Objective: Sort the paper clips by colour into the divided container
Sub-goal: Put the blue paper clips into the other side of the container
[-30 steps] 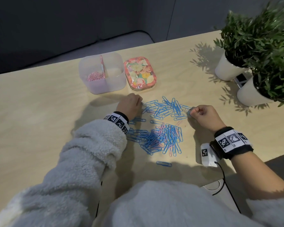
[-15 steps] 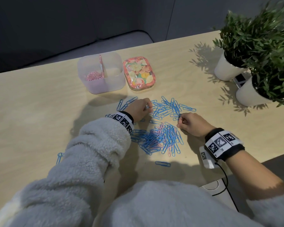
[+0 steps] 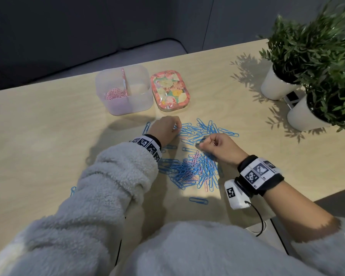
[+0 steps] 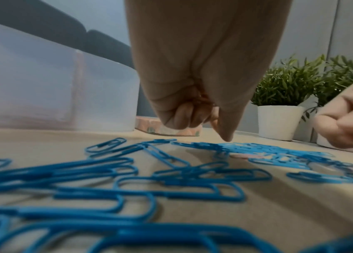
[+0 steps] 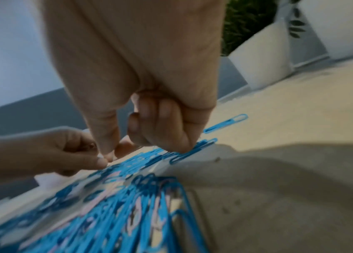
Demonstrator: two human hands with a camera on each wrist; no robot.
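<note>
**Q:** Head view: where do the paper clips lie relative to the divided container (image 3: 116,100)?

**A:** A loose pile of blue paper clips (image 3: 189,168), with a few pink ones mixed in, lies on the tabletop (image 3: 48,136) on the near side of the container. Pink paper clips (image 3: 116,94) already fill the container's left compartment; what the right compartment holds cannot be told.

**Q:** How do the hands stand?

**A:** The left hand (image 3: 164,129) sits just nearer than the container, fingers curled under; the left wrist view shows one fingertip (image 4: 226,135) touching the blue clips, and no clip is plainly held. The right hand (image 3: 219,147) is farther from the container, over the pile, fingers curled with thumb and forefinger drawn together; the right wrist view is blurred, so whether it pinches a clip cannot be told.

**Q:** What else stands beside the container?

**A:** A floral tin (image 3: 170,90) just to its right, and two potted plants (image 3: 299,56) well beyond that.
</note>
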